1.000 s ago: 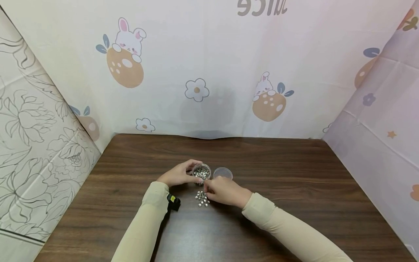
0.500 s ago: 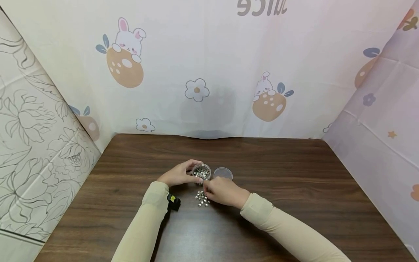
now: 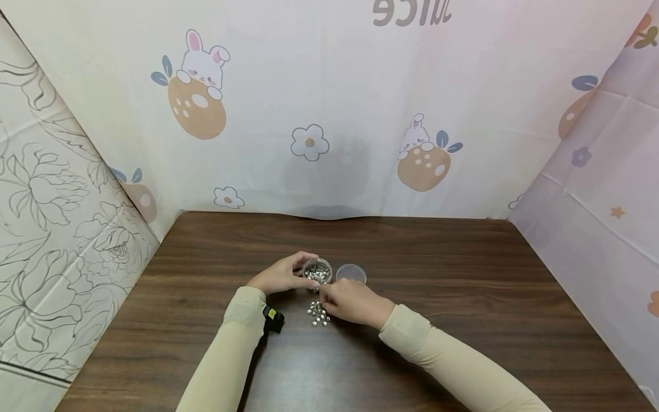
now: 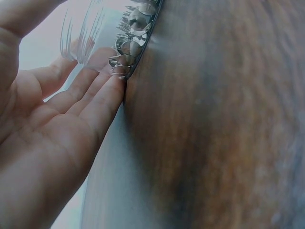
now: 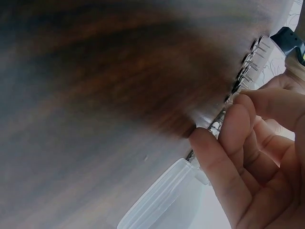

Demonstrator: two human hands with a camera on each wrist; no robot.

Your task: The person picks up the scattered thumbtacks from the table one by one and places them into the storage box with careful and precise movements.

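Observation:
My left hand [image 3: 283, 276] curls round a clear round jar [image 3: 317, 260] of silver thumbtacks on the table; the left wrist view shows the jar's threaded clear wall [image 4: 81, 33] beside the fingers. Several loose dome-headed thumbtacks [image 3: 315, 312] lie in a small cluster just in front of the jar, some with points up [image 5: 248, 67]. Over the cluster's right edge, my right hand [image 3: 355, 302] has thumb and index fingertips together, pinching at a thumbtack that the fingertips mostly hide. A clear round lid [image 3: 351, 272] lies beyond the right hand, right of the jar.
A brown wood-grain table [image 3: 437, 274] carries everything. The black wrist camera [image 3: 273, 319] sits at the left wrist, left of the loose tacks. A printed curtain [image 3: 329, 103] hangs behind the table's far edge, with more cloth at both sides.
My right hand has shifted very slightly left over the loose thumbtacks. The left hand, jar and lid have stayed in place.

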